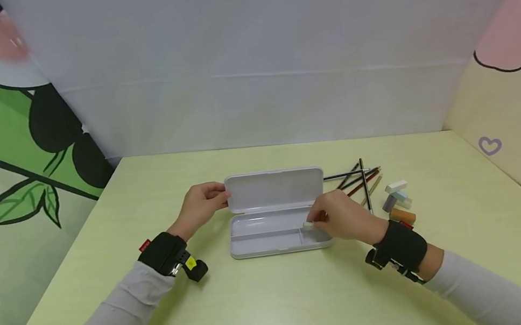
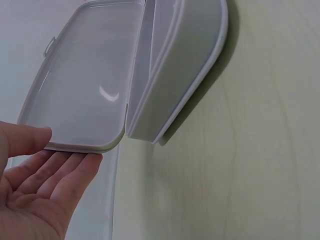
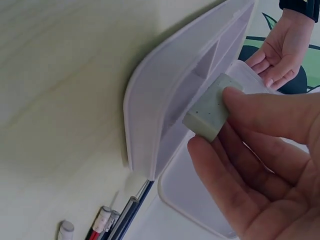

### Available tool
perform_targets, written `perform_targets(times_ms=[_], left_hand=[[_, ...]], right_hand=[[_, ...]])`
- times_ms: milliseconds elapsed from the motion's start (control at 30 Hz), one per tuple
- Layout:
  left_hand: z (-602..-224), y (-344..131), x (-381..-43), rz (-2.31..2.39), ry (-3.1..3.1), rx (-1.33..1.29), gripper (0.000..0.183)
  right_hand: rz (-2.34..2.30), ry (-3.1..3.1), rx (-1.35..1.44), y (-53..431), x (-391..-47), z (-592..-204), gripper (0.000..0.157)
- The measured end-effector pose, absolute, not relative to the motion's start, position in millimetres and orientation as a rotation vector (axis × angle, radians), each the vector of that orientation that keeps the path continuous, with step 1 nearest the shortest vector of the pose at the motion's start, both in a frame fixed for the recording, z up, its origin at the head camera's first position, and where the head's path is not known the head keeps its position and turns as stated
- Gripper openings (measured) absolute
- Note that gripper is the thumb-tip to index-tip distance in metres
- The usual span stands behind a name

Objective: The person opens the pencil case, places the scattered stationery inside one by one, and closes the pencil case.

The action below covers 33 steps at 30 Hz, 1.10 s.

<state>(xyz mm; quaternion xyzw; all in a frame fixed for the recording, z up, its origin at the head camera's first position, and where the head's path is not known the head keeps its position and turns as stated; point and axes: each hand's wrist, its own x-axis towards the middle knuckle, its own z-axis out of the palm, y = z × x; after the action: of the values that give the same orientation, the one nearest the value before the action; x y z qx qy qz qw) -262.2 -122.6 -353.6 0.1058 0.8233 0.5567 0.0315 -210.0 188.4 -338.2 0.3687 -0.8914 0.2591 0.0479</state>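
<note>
A white pencil case lies on the table with its lid raised. My left hand pinches the lid's left edge, thumb on the inner face and fingers behind, as the left wrist view shows. Between thumb and fingertips my right hand holds a pale green block-shaped eraser with small dark specks. In the head view that eraser overlaps the right end of the case, by the small front compartment. Dividers split the case's base into a long rear section and front sections; nothing lies in the parts that show.
Several pencils lie crossed to the right of the case, behind my right hand. Beyond them sits a group of small blocks, among them a white one, a grey one and an orange one. A white backdrop stands behind the table.
</note>
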Motion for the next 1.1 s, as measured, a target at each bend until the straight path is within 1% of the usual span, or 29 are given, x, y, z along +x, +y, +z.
perform_targets(times_ms=[333, 767, 1100], left_hand=[[-354, -123, -261, 1.710, 2.541, 0.333, 0.031], [-352, -121, -261, 1.707, 2.533, 0.349, 0.030], [-354, -119, -261, 1.707, 2.522, 0.366, 0.030]], right_hand=[[0.803, -2.723, 1.134, 184, -209, -349, 0.011], [0.630, -2.682, 1.076, 181, -205, -358, 0.010], [0.587, -2.656, 1.066, 184, -202, -365, 0.012]])
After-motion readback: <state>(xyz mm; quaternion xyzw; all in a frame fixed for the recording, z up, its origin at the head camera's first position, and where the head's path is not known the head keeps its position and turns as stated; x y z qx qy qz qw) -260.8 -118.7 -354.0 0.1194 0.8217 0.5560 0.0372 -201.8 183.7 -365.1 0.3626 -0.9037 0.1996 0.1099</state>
